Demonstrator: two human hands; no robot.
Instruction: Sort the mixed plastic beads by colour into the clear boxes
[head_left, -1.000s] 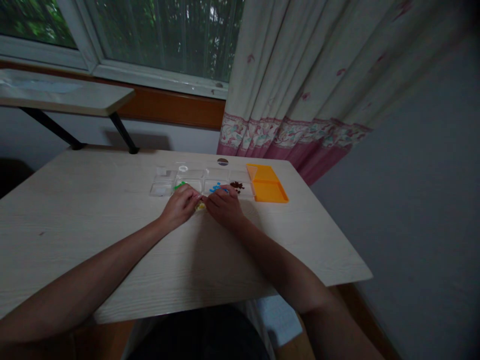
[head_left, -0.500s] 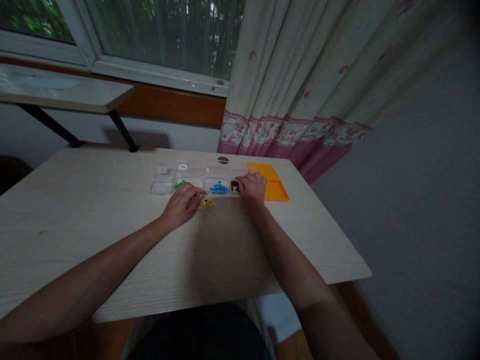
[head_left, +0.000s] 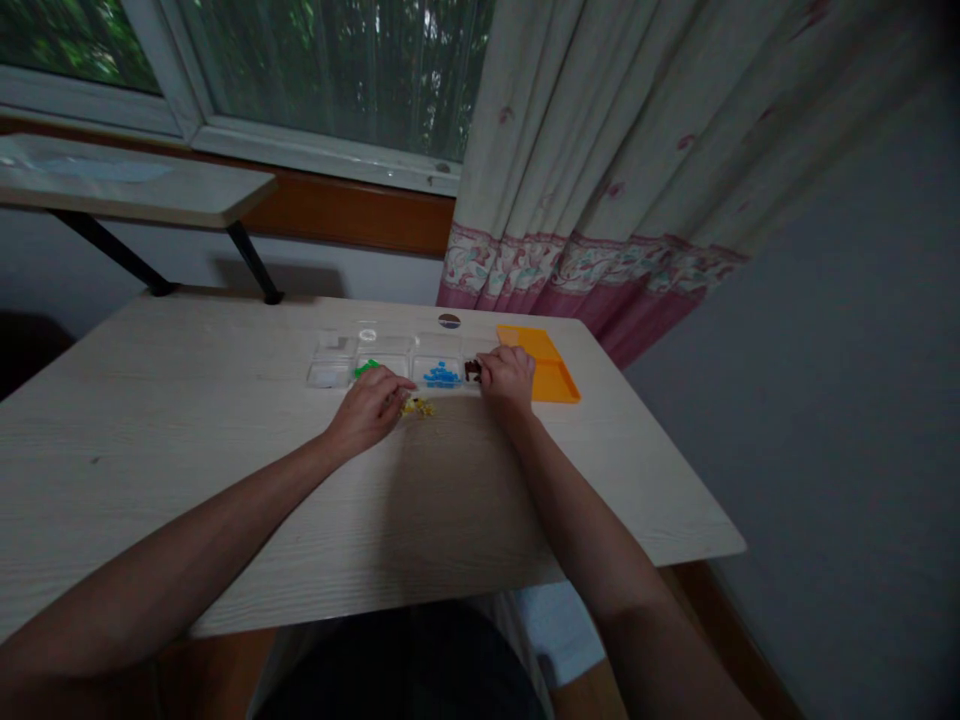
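My left hand (head_left: 370, 408) rests just left of a small heap of yellow pieces (head_left: 421, 407) on the table, its fingers bent together. Whatever those fingers hold, if anything, is too small to make out. Over the dark brown pieces (head_left: 472, 371) in the right-hand compartment is my right hand (head_left: 508, 382), thumb and fingers pinched; their tips are partly hidden. Between the hands, blue pieces (head_left: 442, 376) fill part of a clear compartment box (head_left: 328, 377). Green pieces (head_left: 367, 367) lie in another compartment, just beyond my left hand.
An orange tray (head_left: 556, 382) lies right of the clear box, close to my right hand. A round dark disc (head_left: 449, 321) sits behind the box. A raised shelf (head_left: 225, 205) on black legs stands at the back left, and a curtain (head_left: 570, 260) hangs behind the table (head_left: 247, 480).
The view has shifted slightly, so everything sits a little further right in the picture. Both hands keep nearly the same place and pose over the pieces.
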